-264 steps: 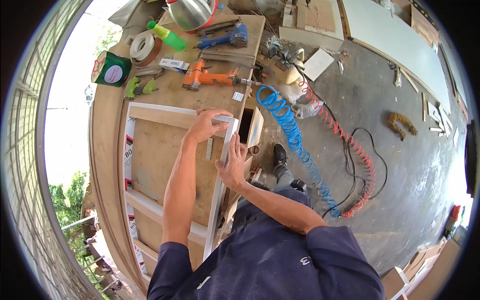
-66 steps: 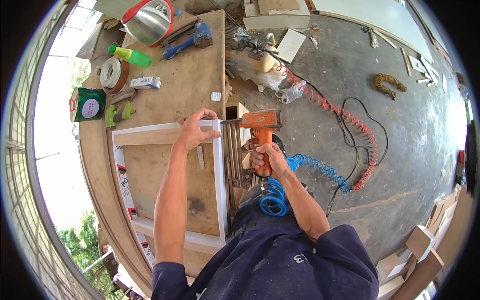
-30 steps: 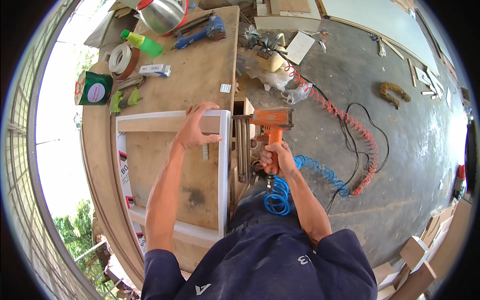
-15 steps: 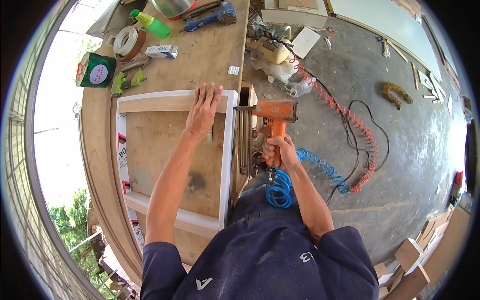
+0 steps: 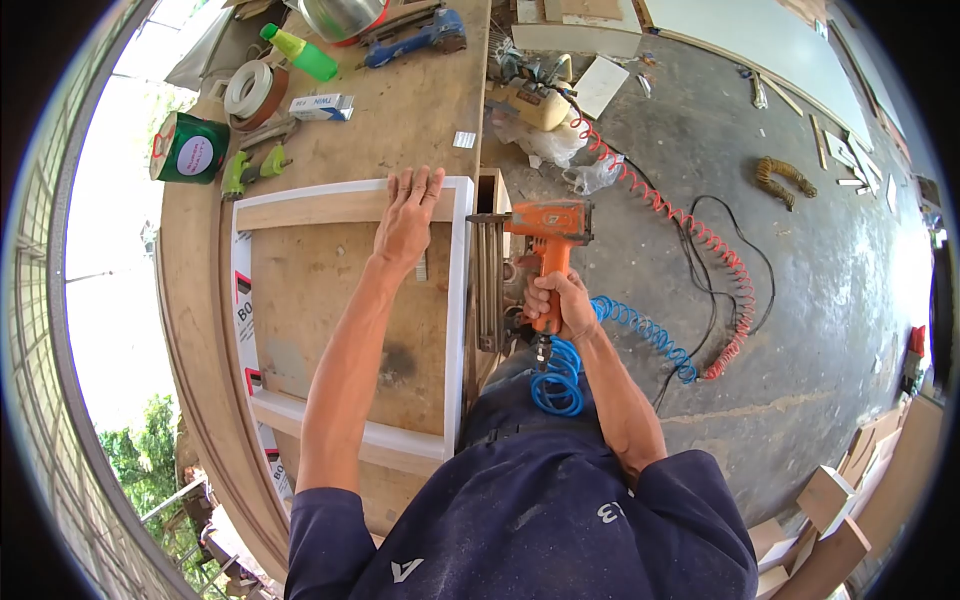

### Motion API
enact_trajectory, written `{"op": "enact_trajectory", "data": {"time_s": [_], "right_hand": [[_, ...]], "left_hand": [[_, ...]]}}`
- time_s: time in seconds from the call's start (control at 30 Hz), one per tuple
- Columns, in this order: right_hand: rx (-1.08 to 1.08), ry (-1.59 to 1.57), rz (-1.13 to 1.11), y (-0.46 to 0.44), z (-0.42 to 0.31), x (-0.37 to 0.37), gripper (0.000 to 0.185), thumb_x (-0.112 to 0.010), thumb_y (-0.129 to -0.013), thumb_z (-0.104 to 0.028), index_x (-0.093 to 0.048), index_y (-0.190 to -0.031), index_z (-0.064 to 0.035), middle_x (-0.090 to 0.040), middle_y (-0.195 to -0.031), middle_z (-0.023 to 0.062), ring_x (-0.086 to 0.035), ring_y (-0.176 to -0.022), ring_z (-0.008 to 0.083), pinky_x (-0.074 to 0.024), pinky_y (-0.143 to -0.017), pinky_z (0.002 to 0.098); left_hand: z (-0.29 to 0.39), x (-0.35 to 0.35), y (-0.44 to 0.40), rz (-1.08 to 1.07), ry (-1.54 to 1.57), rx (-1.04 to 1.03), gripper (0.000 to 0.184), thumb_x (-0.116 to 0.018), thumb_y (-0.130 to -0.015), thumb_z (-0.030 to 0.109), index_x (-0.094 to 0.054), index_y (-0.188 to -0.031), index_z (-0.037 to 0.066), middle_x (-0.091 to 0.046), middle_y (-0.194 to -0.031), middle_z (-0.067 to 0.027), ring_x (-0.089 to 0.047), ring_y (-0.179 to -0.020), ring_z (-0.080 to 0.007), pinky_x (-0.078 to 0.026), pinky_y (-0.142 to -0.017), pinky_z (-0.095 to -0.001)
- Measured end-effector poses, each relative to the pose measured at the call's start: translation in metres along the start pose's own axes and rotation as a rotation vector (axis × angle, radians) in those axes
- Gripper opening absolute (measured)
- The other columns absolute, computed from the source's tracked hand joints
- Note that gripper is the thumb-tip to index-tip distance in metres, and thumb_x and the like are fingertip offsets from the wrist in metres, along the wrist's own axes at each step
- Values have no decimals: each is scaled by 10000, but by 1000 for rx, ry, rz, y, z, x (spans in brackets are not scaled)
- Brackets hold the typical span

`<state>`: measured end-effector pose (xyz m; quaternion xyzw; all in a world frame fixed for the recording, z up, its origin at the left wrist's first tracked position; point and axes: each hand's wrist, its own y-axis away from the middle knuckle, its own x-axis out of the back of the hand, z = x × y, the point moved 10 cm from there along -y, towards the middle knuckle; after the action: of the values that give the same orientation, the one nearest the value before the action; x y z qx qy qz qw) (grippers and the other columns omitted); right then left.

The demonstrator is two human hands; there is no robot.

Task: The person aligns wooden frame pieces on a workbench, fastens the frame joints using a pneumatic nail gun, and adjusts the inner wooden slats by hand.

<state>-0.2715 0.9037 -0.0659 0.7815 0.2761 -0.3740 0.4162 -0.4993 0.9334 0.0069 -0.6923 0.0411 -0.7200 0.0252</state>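
A wooden frame (image 5: 458,320) with white faces lies flat on the workbench. My left hand (image 5: 408,215) rests on its far rail near the right corner, fingers stretched out and pressing on the wood. In my right hand (image 5: 560,303) is the grip of an orange pneumatic nail gun (image 5: 549,218), fingers wrapped round it. The gun's nose touches, or nearly touches, the frame's outer right side close to that corner. A blue coiled air hose (image 5: 557,385) runs from the base of the grip.
On the workbench (image 5: 400,125) are a green nail gun (image 5: 255,170), a blue nail gun (image 5: 415,40), a green bottle (image 5: 305,55), tape rolls (image 5: 252,90), a small box (image 5: 322,107) and a green can (image 5: 190,148). A red coiled hose (image 5: 690,225) and black cable cross the floor.
Both hands, the frame and the nail gun hold almost the same positions. The view has shifted very slightly.
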Motion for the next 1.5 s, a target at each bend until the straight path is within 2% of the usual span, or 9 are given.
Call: {"op": "enact_trajectory", "data": {"time_s": [0.17,0.23,0.33,0.87,0.93,0.97,1.37,1.43,1.5], "right_hand": [[-2,-18,-8,0,4,2,316,-513,-926,-38,-583,-1224,42,-443,-712,-6,-455,-599,109,-441,-597,312],[-6,-40,-8,0,5,2,322,-512,-930,-40,-581,-1234,41,-445,-712,-4,-456,-600,110,-440,-597,314],[-5,-48,-19,-1,4,1,318,-515,-931,-44,-582,-1231,39,-447,-712,-5,-455,-598,112,-440,-598,319],[5,-29,-13,-5,6,7,331,-536,-931,-51,-575,-1247,42,-446,-709,-6,-455,-581,115,-445,-587,321],[-3,-31,-23,-4,6,5,333,-537,-930,-50,-573,-1248,43,-445,-709,-8,-454,-580,110,-443,-586,317],[-1,-30,-23,-4,6,6,333,-537,-930,-50,-573,-1248,43,-445,-709,-8,-454,-580,110,-443,-586,317],[-2,-30,-8,-8,3,1,370,-516,-920,-50,-557,-1281,21,-410,-688,-11,-424,-577,111,-419,-582,315],[-2,-20,17,-8,3,4,375,-514,-922,-50,-554,-1288,22,-414,-691,-9,-425,-578,110,-417,-580,312],[7,-15,13,-8,2,4,368,-515,-923,-52,-555,-1282,22,-415,-690,-9,-427,-579,110,-419,-580,312]], "left_hand": [[2,8,-1,16,62,7,747,-518,-801,-157,-412,-1520,20,-466,-1485,-210,-413,-1375,-415,-267,-1223,-543],[0,5,-1,-10,57,11,881,-654,-715,-134,-387,-1536,43,-448,-1502,-216,-394,-1413,-383,-266,-1223,-525],[0,5,-1,0,45,10,891,-675,-704,-130,-391,-1532,38,-452,-1497,-211,-401,-1404,-383,-271,-1221,-523],[3,12,-4,-33,92,11,896,-699,-686,-123,-405,-1520,23,-467,-1477,-203,-422,-1379,-384,-288,-1210,-530],[6,17,-4,-18,118,16,809,-606,-728,-168,-432,-1498,5,-490,-1430,-181,-438,-1336,-371,-282,-1220,-538],[7,19,-5,-16,118,15,809,-606,-728,-168,-432,-1498,5,-490,-1430,-181,-438,-1336,-371,-282,-1220,-538],[3,17,-4,-22,115,24,859,-653,-709,-151,-416,-1516,22,-487,-1460,-195,-434,-1359,-385,-269,-1229,-528],[3,15,-4,-51,112,35,918,-718,-680,-119,-404,-1528,39,-475,-1491,-202,-423,-1395,-377,-286,-1217,-517],[3,16,-4,-53,130,38,915,-718,-681,-122,-407,-1526,40,-476,-1492,-198,-424,-1395,-374,-285,-1218,-516]]}}
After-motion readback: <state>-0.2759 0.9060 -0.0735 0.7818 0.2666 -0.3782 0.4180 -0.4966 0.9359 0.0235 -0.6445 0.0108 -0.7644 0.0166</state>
